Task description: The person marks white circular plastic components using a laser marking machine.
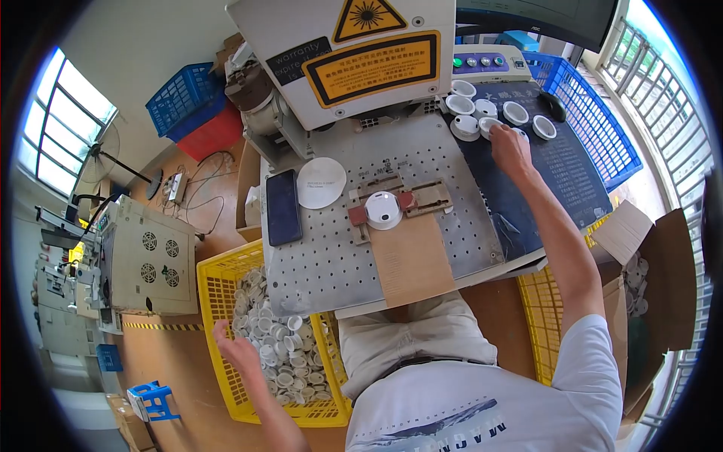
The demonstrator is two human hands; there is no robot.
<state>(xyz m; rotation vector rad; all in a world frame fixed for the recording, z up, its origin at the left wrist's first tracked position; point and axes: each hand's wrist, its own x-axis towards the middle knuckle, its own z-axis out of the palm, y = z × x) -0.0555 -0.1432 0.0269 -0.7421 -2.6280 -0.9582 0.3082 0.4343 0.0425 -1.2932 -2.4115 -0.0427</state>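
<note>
My right hand (512, 148) reaches to the dark mat at the back right. Its fingers are bent down and closed on a white round plastic cap (489, 125), partly hidden by them. Around it lie more caps, among them a ring-shaped one (515, 113) and one with its closed face up (465, 126). My left hand (239, 352) hangs over the left rim of a yellow basket (213, 301), holding nothing, fingers apart. White caps (282, 354) fill this basket. On the perforated metal plate, another white cap (383, 210) sits between the red jaws of a clamp fixture (427, 197).
A white laser machine head (361, 45) stands over the plate's back. A phone (283, 207), a white disc (321, 183) and a cardboard strip (410, 260) lie on the plate. A mouse (553, 106) and control box (493, 68) are back right. Another yellow basket (536, 331) stands below right.
</note>
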